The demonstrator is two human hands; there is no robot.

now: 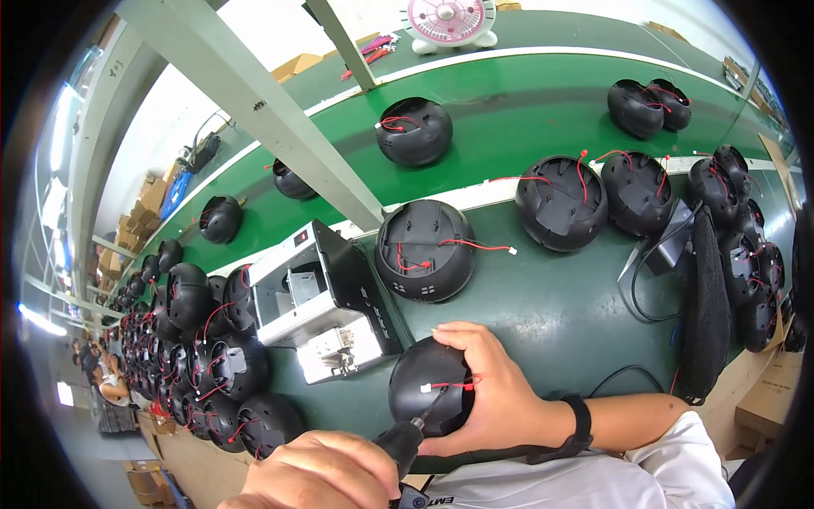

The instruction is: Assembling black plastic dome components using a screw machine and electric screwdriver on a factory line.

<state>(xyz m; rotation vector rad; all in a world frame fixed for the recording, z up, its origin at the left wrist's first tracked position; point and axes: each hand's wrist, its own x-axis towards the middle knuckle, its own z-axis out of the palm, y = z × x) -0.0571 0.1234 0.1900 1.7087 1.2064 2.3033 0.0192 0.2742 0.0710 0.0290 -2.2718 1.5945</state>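
My right hand (496, 390), with a black watch on its wrist, grips a round black plastic shell (420, 373) from its right side. Its thumb is on the near edge and its fingers reach over the far side. A red wire with a white connector (426, 388) lies across the shell. In my left hand (318, 471) is a black power screwdriver (400, 443), its metal bit pointing at the shell near the red wire. Whether the bit sits on a screw cannot be seen. Just beyond stands a silver-and-black boxy machine (326, 297).
Another black shell (424, 254) with red wires sits behind the held one. Crowded shells (237, 369) fill the left; others (561, 204) stand at the back right. More shells rest on a green conveyor belt (509, 102). A grey post (254, 102) rises in front. A black mesh pouch (706, 305) lies right.
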